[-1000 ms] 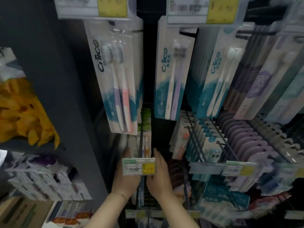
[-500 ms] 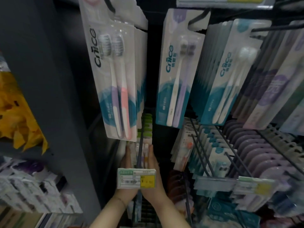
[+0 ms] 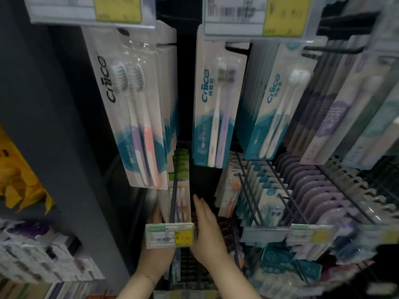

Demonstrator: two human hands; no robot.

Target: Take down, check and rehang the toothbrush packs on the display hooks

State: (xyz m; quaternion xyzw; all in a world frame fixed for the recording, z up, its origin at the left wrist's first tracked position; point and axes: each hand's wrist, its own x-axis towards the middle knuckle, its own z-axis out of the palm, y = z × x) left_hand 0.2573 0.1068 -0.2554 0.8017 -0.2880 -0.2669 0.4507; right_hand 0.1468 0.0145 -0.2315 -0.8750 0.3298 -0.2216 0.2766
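A row of green-topped toothbrush packs (image 3: 180,186) hangs on a dark display hook (image 3: 173,203) in the lower middle, ending in a white and yellow price tag (image 3: 169,235). My left hand (image 3: 154,253) reaches up behind the tag and touches the left side of the packs; its fingers are largely hidden. To the right of the packs my right hand (image 3: 207,231) is flat, fingers straight, a small gap from them. Above hang larger Cnice toothbrush packs (image 3: 138,117), with another Cnice row (image 3: 213,108) beside them.
A dark grey shelf upright (image 3: 54,126) stands close on the left, with yellow bags (image 3: 19,175) beyond it. To the right, hooks carry rows of small packs (image 3: 267,190) and purple items (image 3: 317,197), with price tags (image 3: 311,236) sticking out at their tips.
My right hand has come off the packs and moved slightly right. The left hand stays against them. The view has tilted, bringing the upper price tags back in.
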